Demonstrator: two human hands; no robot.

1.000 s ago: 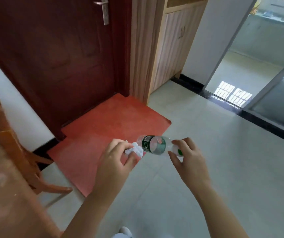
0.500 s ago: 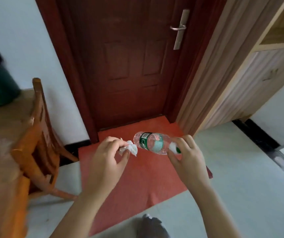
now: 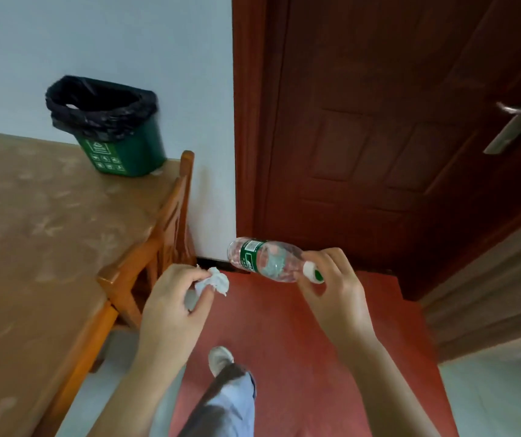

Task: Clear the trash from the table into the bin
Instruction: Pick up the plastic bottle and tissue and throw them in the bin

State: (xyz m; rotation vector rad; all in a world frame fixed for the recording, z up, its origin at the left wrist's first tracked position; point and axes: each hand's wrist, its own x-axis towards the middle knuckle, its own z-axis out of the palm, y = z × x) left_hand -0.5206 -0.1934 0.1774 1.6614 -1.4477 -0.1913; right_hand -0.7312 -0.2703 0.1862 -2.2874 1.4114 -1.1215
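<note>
Brown patterned tabletop (image 3: 48, 216) runs along the left beside a dark red door (image 3: 379, 121), carrying the small green plastic bin (image 3: 133, 152) with black liner at its far corner. Well short of it, the right hand (image 3: 338, 288) has its grip clamped round the capped neck of a clear plastic bottle (image 3: 265, 258) with a green label, likely light, springy and slick. The left hand (image 3: 171, 307) pinches a crumpled white tissue (image 3: 216, 280) in its grip, soft and near weightless.
</note>
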